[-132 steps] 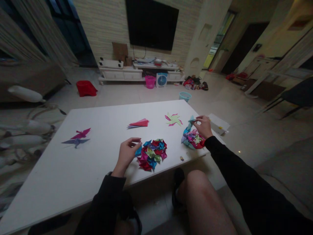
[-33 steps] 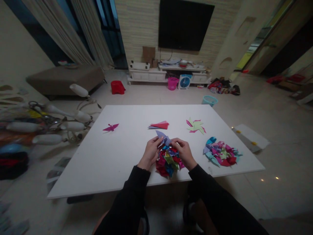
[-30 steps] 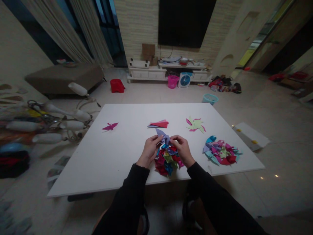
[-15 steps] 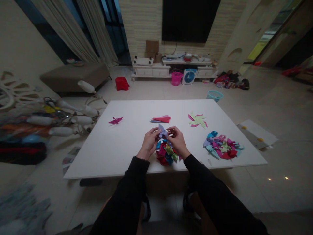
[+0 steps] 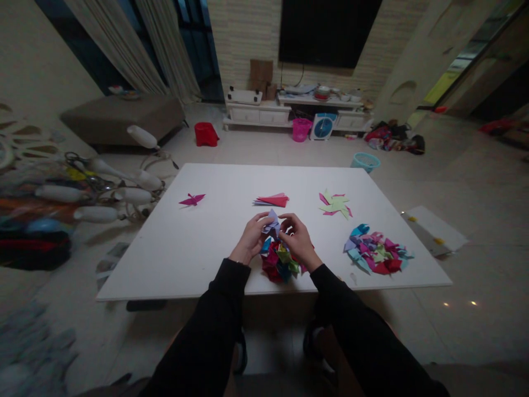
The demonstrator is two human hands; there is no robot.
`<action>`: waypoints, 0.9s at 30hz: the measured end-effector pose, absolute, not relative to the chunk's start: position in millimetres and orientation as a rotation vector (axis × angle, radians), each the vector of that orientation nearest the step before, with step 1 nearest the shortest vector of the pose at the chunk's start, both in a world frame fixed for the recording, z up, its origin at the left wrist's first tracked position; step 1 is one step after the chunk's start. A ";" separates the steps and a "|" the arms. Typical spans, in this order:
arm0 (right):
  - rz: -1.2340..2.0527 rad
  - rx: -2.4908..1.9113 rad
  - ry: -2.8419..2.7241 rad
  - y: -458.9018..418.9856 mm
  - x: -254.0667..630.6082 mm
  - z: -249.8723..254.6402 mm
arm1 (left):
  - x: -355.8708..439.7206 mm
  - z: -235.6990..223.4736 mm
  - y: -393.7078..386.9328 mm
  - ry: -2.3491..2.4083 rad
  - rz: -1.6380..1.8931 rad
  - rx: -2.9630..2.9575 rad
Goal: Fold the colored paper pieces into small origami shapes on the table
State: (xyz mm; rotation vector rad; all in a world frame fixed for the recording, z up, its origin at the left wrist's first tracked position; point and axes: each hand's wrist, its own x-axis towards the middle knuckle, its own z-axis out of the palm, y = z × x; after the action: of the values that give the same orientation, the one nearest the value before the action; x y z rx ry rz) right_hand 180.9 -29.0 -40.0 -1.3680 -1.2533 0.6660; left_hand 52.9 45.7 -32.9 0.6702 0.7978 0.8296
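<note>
A lavender folded paper piece (image 5: 271, 220) is held up above the table between my two hands. My left hand (image 5: 250, 236) pinches its left side. On the other side, the fingertips of my right hand (image 5: 298, 238) are closed at its lower right edge. Right below my hands lies a heap of shiny folded papers (image 5: 278, 263) in red, blue, green and yellow, partly covered by the right hand. Beyond the hands sits a fanned bundle of pink and lavender folded paper (image 5: 273, 200). The exact folds of the lavender piece are too small to make out.
On the white table (image 5: 165, 248) a magenta paper crane (image 5: 192, 200) stands at left. A green and pink paper star (image 5: 335, 204) lies at right, with a pile of folded papers (image 5: 378, 251) nearer. A lamp with white shades (image 5: 136, 196) is close to the left edge.
The lavender paper has tilted slightly in my fingers, and more of its folds show. Both hands stay almost in place. The whole view has shifted a little.
</note>
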 end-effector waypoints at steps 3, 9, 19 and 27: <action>0.561 -1.390 -1.359 -27.5 183.6 -39.0 | 55.6 -31.7 48.7 0.805 0.817 0.659; 0.479 -1.402 -1.454 -32.8 184.4 -32.5 | 55.0 -32.6 45.3 0.821 0.786 0.698; 0.569 -1.456 -1.186 -35.5 191.4 -37.1 | 50.6 -33.4 36.8 0.707 0.785 0.678; 0.641 -1.445 -1.032 -26.9 196.8 -44.9 | 51.7 -35.4 39.1 0.693 0.790 0.825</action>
State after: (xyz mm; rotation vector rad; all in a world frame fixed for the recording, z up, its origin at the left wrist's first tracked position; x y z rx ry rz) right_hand 196.8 -26.9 -44.9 -1.4449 -1.0324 0.6406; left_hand 51.7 39.1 -35.4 0.8245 0.6933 0.7897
